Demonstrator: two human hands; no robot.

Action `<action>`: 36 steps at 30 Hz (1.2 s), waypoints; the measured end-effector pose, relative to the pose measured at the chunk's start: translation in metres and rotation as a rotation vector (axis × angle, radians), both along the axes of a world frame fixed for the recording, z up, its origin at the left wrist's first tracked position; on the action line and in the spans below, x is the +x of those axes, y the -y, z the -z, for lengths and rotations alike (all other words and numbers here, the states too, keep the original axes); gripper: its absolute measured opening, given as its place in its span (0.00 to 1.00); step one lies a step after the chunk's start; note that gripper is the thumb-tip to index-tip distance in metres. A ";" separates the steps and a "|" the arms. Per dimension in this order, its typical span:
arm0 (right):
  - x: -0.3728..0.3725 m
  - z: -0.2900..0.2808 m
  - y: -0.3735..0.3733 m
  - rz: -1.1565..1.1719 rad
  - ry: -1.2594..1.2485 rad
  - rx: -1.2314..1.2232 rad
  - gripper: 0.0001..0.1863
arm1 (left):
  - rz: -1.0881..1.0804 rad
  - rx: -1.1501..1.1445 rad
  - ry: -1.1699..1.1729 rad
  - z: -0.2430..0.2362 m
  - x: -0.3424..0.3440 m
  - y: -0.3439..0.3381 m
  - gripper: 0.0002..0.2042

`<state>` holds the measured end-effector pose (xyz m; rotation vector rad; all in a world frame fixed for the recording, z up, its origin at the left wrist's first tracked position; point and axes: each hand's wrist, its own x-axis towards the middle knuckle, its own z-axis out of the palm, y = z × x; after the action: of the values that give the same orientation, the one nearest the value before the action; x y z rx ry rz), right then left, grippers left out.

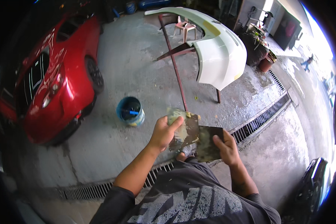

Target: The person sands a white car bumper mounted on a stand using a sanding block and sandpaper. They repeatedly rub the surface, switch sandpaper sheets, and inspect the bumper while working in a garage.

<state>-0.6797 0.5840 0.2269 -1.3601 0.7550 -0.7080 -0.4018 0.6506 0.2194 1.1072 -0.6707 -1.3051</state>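
Concrete floor (138, 67) spreads under everything. Using the white bumper (220, 56) on its stand as landmark: a red car (52, 86) sits far to its left, a blue bucket (130, 111) below-left, a drain grate (261, 117) below-right. Directly below the bumper, the left hand (163, 132) pinches a putty-smeared board (183, 128), thumb on top; the right hand (226, 147) clamps a dark spreader (209, 140) overlapping the board's edge. Both plates look thin, stiff, light and probably tacky; clean edges seem safest to hold.
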 end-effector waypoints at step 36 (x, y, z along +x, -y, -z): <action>0.190 -0.038 0.224 0.542 -0.286 0.127 0.10 | 0.601 -0.262 0.828 0.037 0.232 0.436 0.12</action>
<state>-0.4897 0.3603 0.2653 -1.1571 1.4050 -0.8759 -0.1695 0.2150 0.1822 1.2628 -1.8462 -1.1539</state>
